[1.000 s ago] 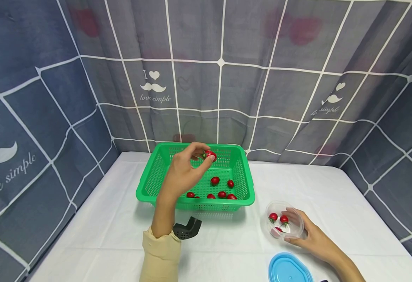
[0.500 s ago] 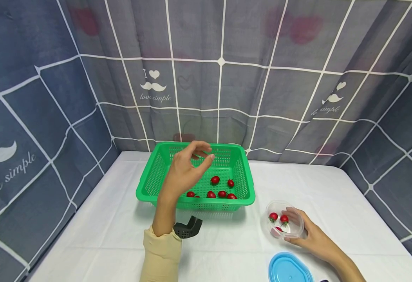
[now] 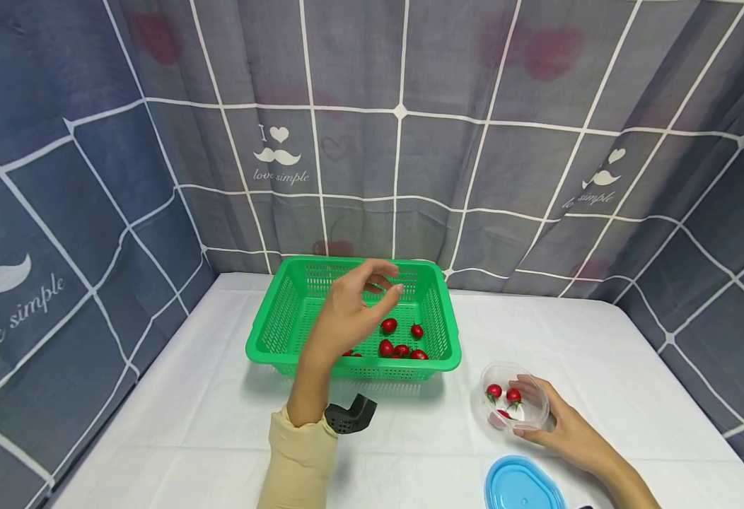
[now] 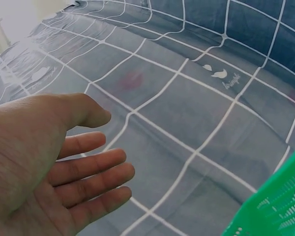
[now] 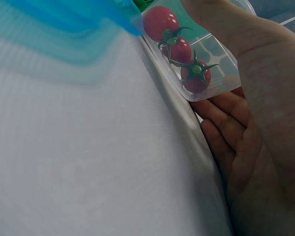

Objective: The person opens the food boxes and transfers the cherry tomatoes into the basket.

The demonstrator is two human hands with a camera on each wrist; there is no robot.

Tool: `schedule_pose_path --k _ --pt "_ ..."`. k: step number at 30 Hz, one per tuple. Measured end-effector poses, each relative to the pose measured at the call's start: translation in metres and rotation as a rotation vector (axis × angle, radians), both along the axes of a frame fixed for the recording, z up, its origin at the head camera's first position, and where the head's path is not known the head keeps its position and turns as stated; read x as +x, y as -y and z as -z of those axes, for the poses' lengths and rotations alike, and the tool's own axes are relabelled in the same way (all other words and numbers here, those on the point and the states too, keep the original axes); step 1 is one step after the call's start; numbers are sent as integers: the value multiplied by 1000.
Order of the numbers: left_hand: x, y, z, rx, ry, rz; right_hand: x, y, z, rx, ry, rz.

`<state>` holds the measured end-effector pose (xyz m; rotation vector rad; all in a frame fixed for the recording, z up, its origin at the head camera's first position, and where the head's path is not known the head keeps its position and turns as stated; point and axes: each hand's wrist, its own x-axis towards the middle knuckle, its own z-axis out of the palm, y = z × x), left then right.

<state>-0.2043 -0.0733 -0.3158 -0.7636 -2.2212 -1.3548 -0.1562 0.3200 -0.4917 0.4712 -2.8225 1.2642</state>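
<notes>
My left hand (image 3: 354, 311) hovers over the green plastic basket (image 3: 359, 370), fingers loosely bent and apart from the thumb. Nothing lies between them, as the left wrist view of the hand (image 4: 49, 172) confirms. Several red cherry tomatoes (image 3: 388, 325) lie on the basket's floor toward its front and right; my forearm covers part of that area. On the right, my right hand (image 3: 566, 428) grips the side of a clear plastic tub (image 3: 533, 418) standing on the table. Three cherry tomatoes (image 5: 195, 77) with green stems show inside it in the right wrist view.
A blue lid (image 3: 523, 488) lies on the white tablecloth (image 3: 175, 417) just in front of the tub. Grey checked curtain (image 3: 359, 155) hangs behind the table and along both sides. Part of the basket's rim (image 4: 265, 196) enters the left wrist view.
A second ago my left hand held a cherry tomato; it let go of it over the basket and then shifted slightly right. My right hand and the tub have stayed put.
</notes>
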Motion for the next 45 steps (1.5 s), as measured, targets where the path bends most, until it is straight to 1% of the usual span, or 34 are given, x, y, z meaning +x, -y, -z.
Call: schedule_pose_path --k 7,13,17,22,28,32,38,41,45 --pt "0 -9 1 22 2 25 -1 -1 1 2 -16 -8" --pt "0 -20 3 16 -4 77 0 -1 0 -4 -4 -7" --pt "-1 -27 6 14 -9 111 0 -1 0 -3 4 -3" --pt "-1 -38 10 16 0 158 1 0 1 10 -11 -5" --pt "-2 -54 15 -24 9 197 2 0 2 9 -45 -21" --pt "-2 -64 20 -45 12 218 1 0 2 5 -49 -25" --pt "0 -81 28 -73 36 242 0 0 2 5 -50 -24" --pt "1 -91 32 -111 37 248 0 0 2 3 -45 -22" --pt "4 -105 38 -175 14 273 0 0 3 4 -45 -19"
